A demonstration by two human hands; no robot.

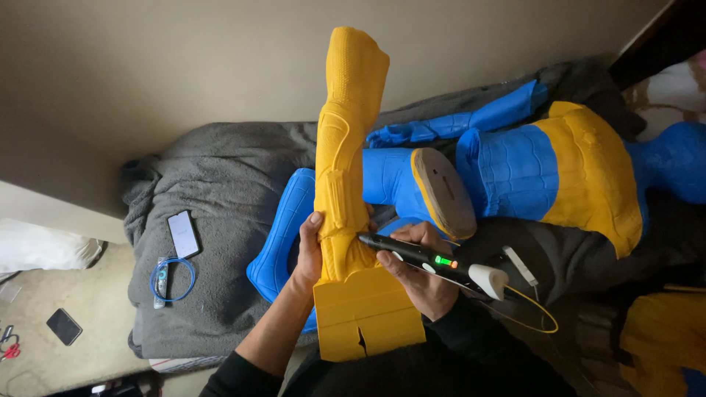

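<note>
- Yellow leg piece (346,147), long and ribbed, stands tilted between both hands, its boxy cracked base (368,312) resting low near the person's lap and its upper end reaching up past the hands toward the wall (184,66).
- Left hand (309,250) wraps around the left side of the yellow leg piece just above the base, fingers clenched on it.
- Right hand (419,276) grips a black pen-shaped tool (412,254) with a green light on it; the tip of the tool touches the right edge of the yellow leg piece.
- A white block (487,281) sits at the back end of the tool, and a thin yellow filament (540,312) loops out from it to the right of the right hand.
- Just behind the hands lies a blue leg piece (283,235), partly hidden by the yellow one, with a tan flat end (445,191) facing the right hand.
- Farther right of the right hand lies a blue and yellow torso piece (559,173); a blue arm piece (463,121) lies above it.
- All of these rest on a grey blanket (213,184).
- Left of the left hand, on the blanket, lie a phone (183,234) and a coiled blue cable (173,279).
- Farther left, on the floor (81,309), lies a second dark phone (64,326).
</note>
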